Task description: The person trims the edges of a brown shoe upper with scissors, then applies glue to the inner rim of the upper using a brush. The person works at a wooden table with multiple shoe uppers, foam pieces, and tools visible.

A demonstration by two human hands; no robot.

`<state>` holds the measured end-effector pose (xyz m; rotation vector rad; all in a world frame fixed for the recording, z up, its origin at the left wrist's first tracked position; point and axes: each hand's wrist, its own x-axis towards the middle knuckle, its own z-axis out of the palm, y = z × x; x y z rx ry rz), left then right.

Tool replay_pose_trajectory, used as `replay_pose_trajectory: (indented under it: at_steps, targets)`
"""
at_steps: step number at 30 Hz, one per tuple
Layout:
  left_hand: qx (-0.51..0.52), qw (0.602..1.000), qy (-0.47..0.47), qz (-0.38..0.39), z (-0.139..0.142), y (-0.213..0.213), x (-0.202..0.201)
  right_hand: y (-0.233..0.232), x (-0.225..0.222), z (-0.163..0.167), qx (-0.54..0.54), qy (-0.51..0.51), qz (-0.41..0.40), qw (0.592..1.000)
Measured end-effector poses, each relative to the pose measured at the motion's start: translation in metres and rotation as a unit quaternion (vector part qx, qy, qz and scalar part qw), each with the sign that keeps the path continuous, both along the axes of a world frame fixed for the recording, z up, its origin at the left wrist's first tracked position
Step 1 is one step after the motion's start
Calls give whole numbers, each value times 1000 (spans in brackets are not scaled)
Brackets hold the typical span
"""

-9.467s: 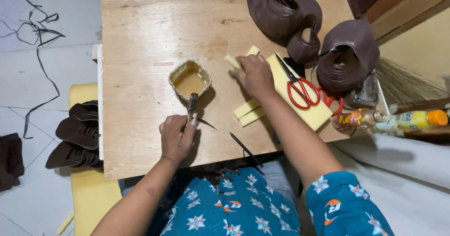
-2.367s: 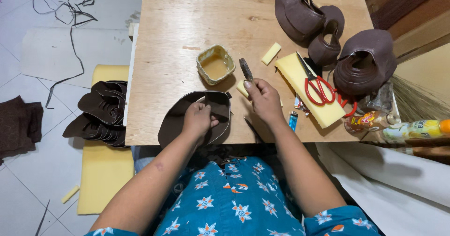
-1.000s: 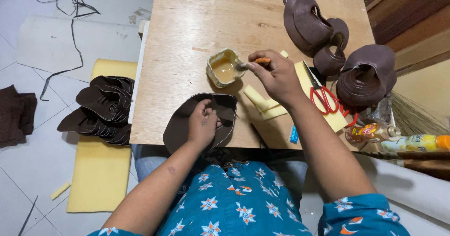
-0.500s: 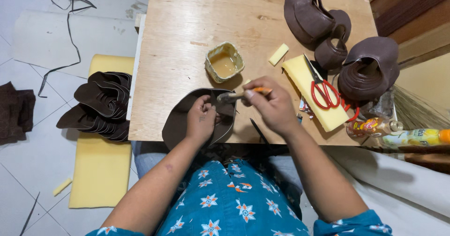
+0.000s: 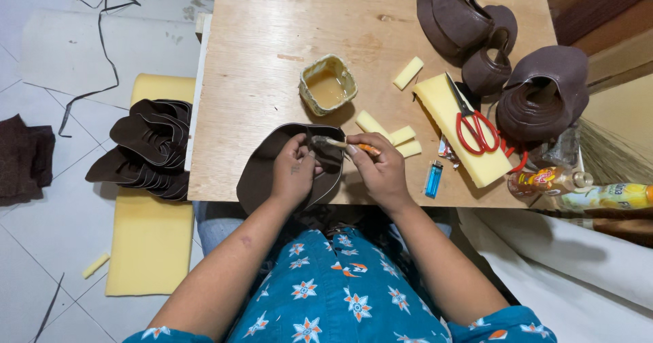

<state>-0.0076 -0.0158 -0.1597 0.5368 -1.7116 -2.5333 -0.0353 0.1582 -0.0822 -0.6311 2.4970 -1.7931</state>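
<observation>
A curved dark brown leather piece (image 5: 262,169) lies at the near edge of the wooden board (image 5: 272,50). My left hand (image 5: 294,173) presses down on it and holds it in place. My right hand (image 5: 381,169) grips a small brush (image 5: 338,143) with an orange handle, its bristles touching the leather just beside my left fingers. A small square tin of yellowish glue (image 5: 327,85) stands open on the board just beyond both hands.
Yellow foam strips (image 5: 389,132) and a foam block (image 5: 452,125) with red scissors (image 5: 473,122) lie to the right, beside a blue lighter (image 5: 432,178). Brown leather shapes (image 5: 503,64) crowd the far right. More brown pieces (image 5: 146,149) are stacked on foam on the floor at left.
My right hand dipped the brush in the glue tin, then brought it back to the leather piece under my left hand. The brush tip now rests on the leather.
</observation>
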Motion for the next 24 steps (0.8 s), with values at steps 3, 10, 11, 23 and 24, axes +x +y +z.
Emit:
replay_pose_trajectory:
  at_steps: [3, 10, 11, 23, 24]
  targets:
    - [-2, 1000, 18, 1, -1, 0, 0, -1, 0, 2, 51, 88, 8, 995]
    - [-20, 1000, 11, -4, -3, -1, -1, 0, 0, 2, 17, 45, 69, 996]
    - [-18, 1000, 14, -8, -3, -1, -1, 2, 0, 1, 23, 66, 70, 995]
    - [3, 999, 32, -25, -6, -1, -3, 8, -4, -8, 27, 70, 119, 990]
    - [5, 999, 21, -28, -6, -1, -3, 8, -4, -7, 35, 85, 128, 987]
